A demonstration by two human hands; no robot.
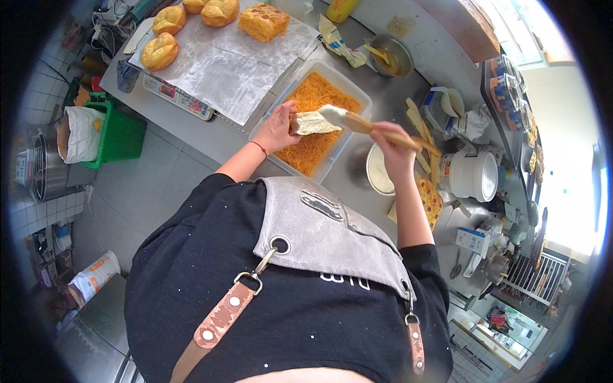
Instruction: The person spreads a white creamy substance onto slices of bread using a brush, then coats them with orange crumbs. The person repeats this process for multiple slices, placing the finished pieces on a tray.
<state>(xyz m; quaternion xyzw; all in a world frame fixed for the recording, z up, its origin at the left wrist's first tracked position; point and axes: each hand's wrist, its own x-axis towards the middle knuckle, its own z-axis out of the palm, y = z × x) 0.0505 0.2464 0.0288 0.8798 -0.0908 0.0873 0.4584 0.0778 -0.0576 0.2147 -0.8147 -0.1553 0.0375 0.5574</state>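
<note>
My left hand (278, 129) grips a piece of bread (313, 123) with a pale, creamy side, over a plastic tub (365, 103) of orange shredded topping (330, 91). My right hand (393, 146) is closed on the wooden handle of a brush or spatula (357, 123); its white-coated head touches or nearly touches the bread's upper edge. Just left of my right wrist stands a round container of white cream (380, 170). A square bread with a topping (430, 203) lies partly behind my right forearm.
A paper-lined tray (230, 62) beyond my left hand holds several round buns (160, 51) and a square topped bread (263, 21). A metal bowl (397, 55) stands by the wall. Bread strips (419, 119) and a white bucket (471, 176) are at the right.
</note>
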